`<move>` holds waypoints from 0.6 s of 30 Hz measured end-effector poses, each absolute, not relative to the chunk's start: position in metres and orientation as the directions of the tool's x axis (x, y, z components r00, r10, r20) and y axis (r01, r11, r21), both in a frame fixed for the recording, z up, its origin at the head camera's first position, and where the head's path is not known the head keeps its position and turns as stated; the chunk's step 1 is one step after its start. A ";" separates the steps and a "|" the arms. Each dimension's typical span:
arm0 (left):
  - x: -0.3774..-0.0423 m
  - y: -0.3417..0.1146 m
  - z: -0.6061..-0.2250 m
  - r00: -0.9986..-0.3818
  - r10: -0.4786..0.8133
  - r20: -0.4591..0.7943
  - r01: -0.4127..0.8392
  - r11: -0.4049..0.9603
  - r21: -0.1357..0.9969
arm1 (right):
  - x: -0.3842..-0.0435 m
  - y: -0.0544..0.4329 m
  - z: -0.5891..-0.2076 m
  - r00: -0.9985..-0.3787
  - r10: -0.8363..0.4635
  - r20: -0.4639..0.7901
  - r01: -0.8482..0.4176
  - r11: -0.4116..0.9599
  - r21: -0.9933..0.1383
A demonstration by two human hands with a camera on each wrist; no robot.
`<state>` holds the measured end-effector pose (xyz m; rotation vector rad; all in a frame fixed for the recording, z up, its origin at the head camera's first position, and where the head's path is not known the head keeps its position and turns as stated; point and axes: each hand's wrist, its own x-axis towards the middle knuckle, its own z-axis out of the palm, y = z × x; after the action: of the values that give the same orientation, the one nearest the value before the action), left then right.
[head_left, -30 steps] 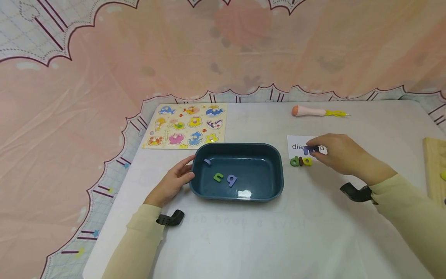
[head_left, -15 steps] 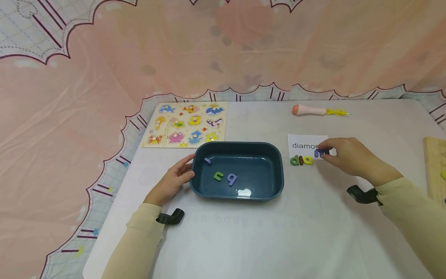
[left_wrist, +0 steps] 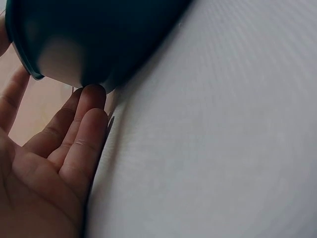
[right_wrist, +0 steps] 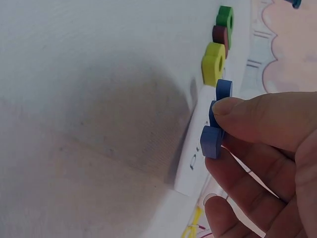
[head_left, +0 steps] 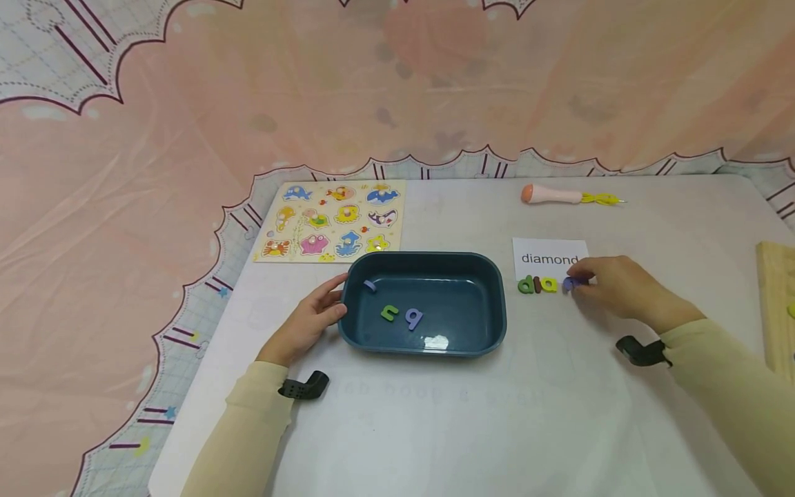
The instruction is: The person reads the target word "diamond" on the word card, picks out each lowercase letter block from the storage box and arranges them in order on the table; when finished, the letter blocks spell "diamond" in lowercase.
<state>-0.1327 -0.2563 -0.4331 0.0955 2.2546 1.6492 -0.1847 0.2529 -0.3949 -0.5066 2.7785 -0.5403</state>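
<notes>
You had a sea-animal puzzle board (head_left: 332, 231) lying at the back left of your white table (head_left: 466, 428), plus some pink-handled thing (head_left: 555, 195) with a yellow end over at the back right. A wooden board (head_left: 770, 297) poked into your view far right, and pink cloth (head_left: 348, 117) with scalloped edging ran behind everything.

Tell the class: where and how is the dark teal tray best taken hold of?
Likely by its two short ends, one hand from each side: the tray is oblong, its raised rim offers an edge, and the left hand touches one end. Keep it level; loose letters lie inside.
</notes>
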 end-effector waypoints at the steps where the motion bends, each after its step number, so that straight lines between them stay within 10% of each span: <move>1: -0.133 -0.256 -0.433 -0.938 0.254 -0.234 -0.146 0.322 0.935 | -0.185 0.252 -0.396 -0.902 -0.388 -0.189 -0.290 0.869 -0.401; 18: -0.134 -0.257 -0.434 -0.939 0.254 -0.232 -0.145 0.318 0.937 | -0.191 0.249 -0.405 -0.897 -0.400 -0.189 -0.305 0.869 -0.390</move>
<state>-0.1335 -0.2571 -0.4340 0.0970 2.2534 1.6553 -0.1908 0.2487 -0.4047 -0.5345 2.7765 -0.5170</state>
